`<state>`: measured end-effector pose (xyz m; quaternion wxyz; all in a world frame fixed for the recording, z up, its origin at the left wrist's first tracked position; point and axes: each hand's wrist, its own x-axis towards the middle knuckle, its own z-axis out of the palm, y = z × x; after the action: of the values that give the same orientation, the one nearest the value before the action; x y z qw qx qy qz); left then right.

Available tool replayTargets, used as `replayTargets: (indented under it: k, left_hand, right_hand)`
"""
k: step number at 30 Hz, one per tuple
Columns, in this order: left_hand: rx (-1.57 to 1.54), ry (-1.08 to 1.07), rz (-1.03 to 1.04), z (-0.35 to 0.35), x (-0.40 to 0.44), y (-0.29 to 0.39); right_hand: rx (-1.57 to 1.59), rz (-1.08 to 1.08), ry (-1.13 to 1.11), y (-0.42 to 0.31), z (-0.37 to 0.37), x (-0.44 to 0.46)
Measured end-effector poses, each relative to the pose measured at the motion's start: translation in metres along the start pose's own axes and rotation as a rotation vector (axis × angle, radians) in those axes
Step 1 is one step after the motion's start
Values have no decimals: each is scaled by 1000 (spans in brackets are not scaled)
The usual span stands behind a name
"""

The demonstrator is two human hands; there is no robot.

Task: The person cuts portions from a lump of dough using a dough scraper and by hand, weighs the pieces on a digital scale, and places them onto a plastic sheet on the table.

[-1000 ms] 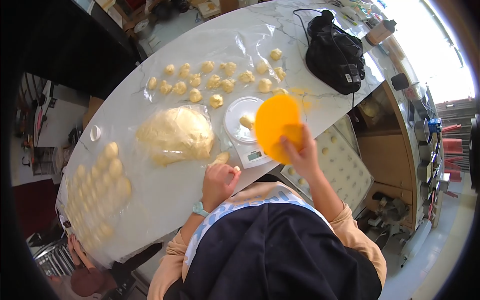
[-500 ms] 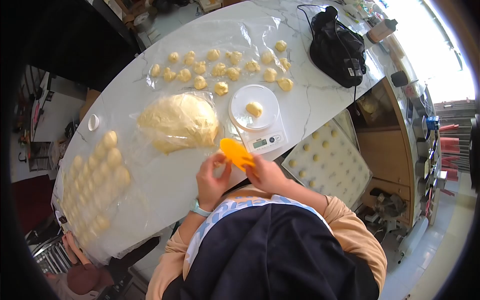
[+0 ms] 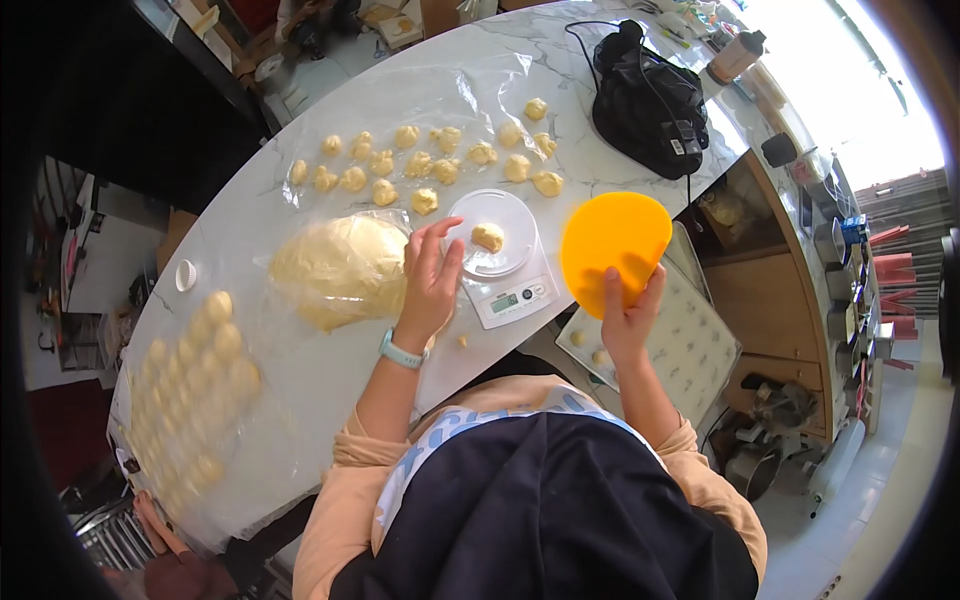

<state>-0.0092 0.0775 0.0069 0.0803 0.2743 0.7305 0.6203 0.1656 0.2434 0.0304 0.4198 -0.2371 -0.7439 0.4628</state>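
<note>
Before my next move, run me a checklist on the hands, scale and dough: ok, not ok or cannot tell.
1. Right hand has hold of the yellow scraper: ok.
2. Scraper held away from the scale: ok, a gap shows between them.
3. Dough piece resting within the scale's round plate: ok.
4. Left hand not touching the plate: cannot tell, its fingers overlap the edge in view.
5. Display readable: cannot tell, digits too small.
6. Table free of stray bits: not ok, small crumb below the scale.
</note>
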Motion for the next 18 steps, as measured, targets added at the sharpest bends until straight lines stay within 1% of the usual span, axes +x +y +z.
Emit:
replayTargets:
  k: [1, 4, 7, 10, 11, 13, 16, 18]
  left_hand:
    - [64, 40, 43, -4, -6, 1]
    - [487, -175, 79, -23, -37, 9]
    - [722, -367, 237, -27, -73, 8]
    - [776, -352, 294, -32, -96, -16]
    - [791, -315, 292, -35, -99, -19]
    - [818, -235, 285, -40, -99, -16]
    - [766, -82, 120, -50, -94, -7]
    - [771, -141, -58, -59, -88, -3]
  right_hand:
    - [-18, 5, 19, 3, -2, 2]
    - [71, 79, 84, 15, -6, 5]
    - [54, 92, 102, 17, -11, 11]
    - [28, 57, 103, 14, -13, 18]
    - [50, 68, 112, 16, -12, 20]
    - [90, 88, 126, 20, -12, 24]
    - [19, 35, 141, 21, -13, 31]
    - [29, 102, 121, 29, -10, 38]
